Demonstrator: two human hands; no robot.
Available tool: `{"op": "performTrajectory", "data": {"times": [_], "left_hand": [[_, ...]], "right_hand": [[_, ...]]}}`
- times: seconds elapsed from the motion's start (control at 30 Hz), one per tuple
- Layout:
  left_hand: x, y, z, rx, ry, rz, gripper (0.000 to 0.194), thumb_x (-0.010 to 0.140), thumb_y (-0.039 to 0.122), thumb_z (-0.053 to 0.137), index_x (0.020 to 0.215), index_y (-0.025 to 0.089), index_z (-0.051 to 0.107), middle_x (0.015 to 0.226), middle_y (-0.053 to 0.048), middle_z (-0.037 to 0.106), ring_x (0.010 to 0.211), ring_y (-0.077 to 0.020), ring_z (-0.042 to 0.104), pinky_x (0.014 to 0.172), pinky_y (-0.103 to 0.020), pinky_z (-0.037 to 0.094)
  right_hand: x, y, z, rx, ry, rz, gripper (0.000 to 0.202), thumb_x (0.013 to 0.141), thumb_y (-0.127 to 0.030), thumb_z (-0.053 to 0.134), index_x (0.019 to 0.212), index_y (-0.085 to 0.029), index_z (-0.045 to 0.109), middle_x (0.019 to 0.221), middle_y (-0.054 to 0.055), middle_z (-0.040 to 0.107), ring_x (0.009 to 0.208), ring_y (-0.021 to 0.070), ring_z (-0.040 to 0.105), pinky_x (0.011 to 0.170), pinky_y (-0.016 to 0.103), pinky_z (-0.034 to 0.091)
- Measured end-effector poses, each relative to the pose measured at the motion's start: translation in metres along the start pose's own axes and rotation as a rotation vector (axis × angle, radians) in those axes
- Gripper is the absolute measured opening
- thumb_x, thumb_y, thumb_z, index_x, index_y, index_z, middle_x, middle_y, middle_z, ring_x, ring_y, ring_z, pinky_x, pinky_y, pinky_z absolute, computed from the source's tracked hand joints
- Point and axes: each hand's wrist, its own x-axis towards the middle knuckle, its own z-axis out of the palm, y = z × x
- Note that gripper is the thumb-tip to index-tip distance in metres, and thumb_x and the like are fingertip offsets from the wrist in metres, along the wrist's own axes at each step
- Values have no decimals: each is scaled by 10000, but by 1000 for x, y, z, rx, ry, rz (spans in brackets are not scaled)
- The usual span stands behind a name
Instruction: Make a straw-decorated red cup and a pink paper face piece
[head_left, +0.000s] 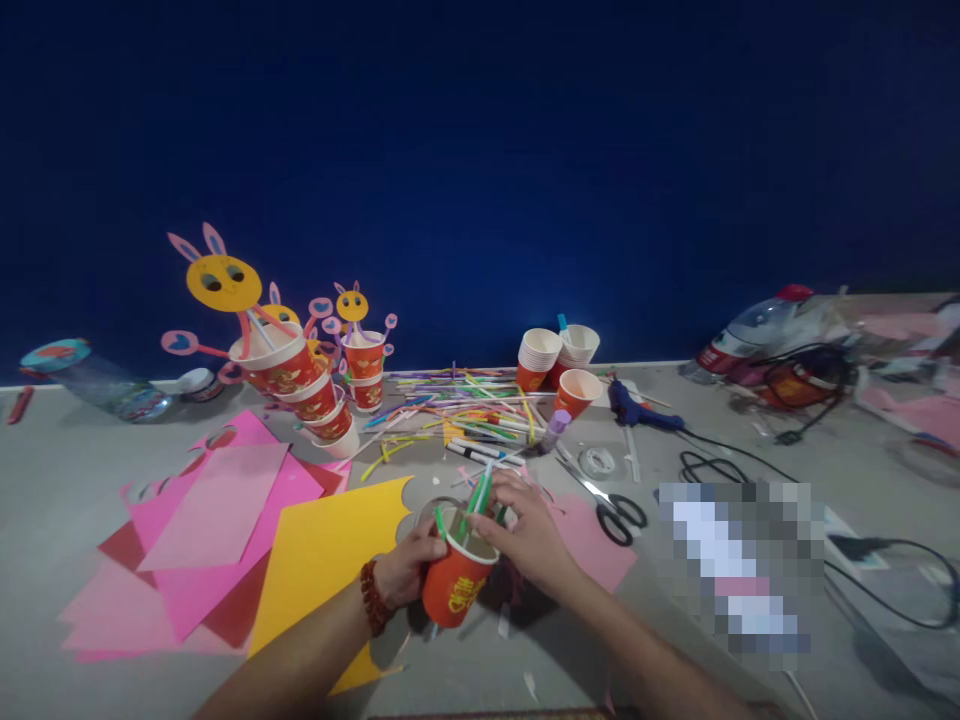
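1. Far left on the tabletop, a clear bottle lies tipped near the blue wall, and pink sheets are fanned out in front of it.
2. Next come the stacked cups with a yellow-faced figure on top; its thin arms reach out sideways, so I'd judge them easy to snag.
3. The yellow sheet reaches almost to the person's left forearm, its far right edge cut into curves.
4. The left hand is wrapped on the side of the red cup, thumb up by the rim. The cup is in front of the person, tilted a little; I can't tell whether its base touches the tabletop.
5. It looks like thin paper: light, easily dented under a hard squeeze. The rolled rim or low down near the base should be the firmest place to hold.
6. The green strips stand up from its mouth, slim and probably bendy, best taken near the bottom.
7. The right hand reaches over the rim, thumb and fingers seemingly pinching those strips.
8. Just right are a pink piece and the black-handled scissors, blades pointing away. The glue gun trails its cord farther right, so the roomier side seems to be toward the person, among scraps.
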Motion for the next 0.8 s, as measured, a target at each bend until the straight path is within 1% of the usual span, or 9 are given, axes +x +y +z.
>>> {"op": "performTrajectory", "data": {"times": [0.1,0.2,0.4,0.6,0.8], "left_hand": [[0,-1,-1,-20,-23,-7,515,686,345,862,1133,151,694,994,-90,781,865,-244,748,834,-346,557],[-1,-2,-4,-27,-40,-28,502,704,340,850,1134,134,694,964,-105,783,838,-252,746,822,-358,553],[-1,-4,-8,-46,-38,-36,502,708,317,849,1145,134,686,1015,-113,777,881,-259,741,873,-373,537],[-1,-4,-6,-65,-42,-46,503,698,317,855,1144,141,701,1040,-102,778,906,-239,740,871,-347,546],[0,-3,-3,-55,-49,-40,493,693,338,863,1122,151,706,981,-81,783,865,-215,743,846,-321,551]], "right_hand": [[1,1,-1,-1,-31,23,279,850,-320,707,657,-218,534,781,22,615,862,221,576,811,333,456],[2,4,-1,15,-65,34,285,870,-365,687,667,-217,554,805,32,629,874,224,586,801,333,457],[2,9,0,39,-76,52,319,881,-433,684,674,-213,579,842,40,658,899,231,613,821,339,460],[3,7,0,48,-84,76,327,881,-454,675,672,-219,588,833,36,668,901,234,619,834,347,464],[2,9,0,61,-80,66,330,879,-448,676,667,-221,564,811,27,657,873,224,609,821,340,458]]}}
